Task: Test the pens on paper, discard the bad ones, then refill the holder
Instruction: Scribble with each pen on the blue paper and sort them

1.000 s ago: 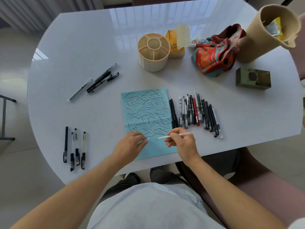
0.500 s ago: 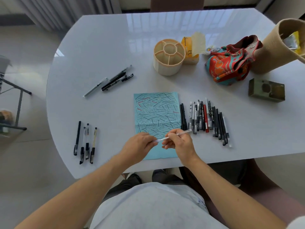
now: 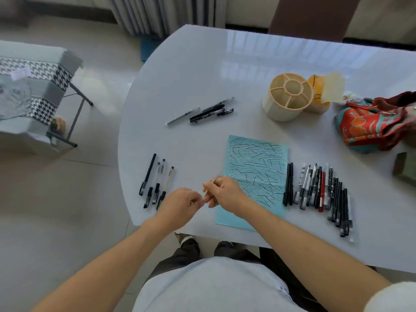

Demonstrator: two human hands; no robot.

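1. My right hand grips a thin pale pen above the near edge of the white table, fingers curled round the barrel, which slants up and away from me; motion blur hides its tip.
2. My left hand sits just beside the right, fingertips pinched together near the pen's lower end; something small shows between them, but I cannot tell whether it is a cap or whether it touches the pen.
3. The blue paper lies right of my hands, covered in short black strokes and a few red ones, its near left part under my right wrist.
4. A row of pens, mostly black with one red, lies side by side just right of the paper.
5. Four pens lie in a small group left of my hands, near the table's left edge.
6. Another few pens lie further back, well apart from both groups.
7. The cream holder, round with divided compartments, stands upright behind the paper with nothing in it.
8. A yellow box touches the holder's right side, and a red patterned cloth lies bunched at the right edge.
9. A houndstooth-covered seat stands on the tiled floor to the left.
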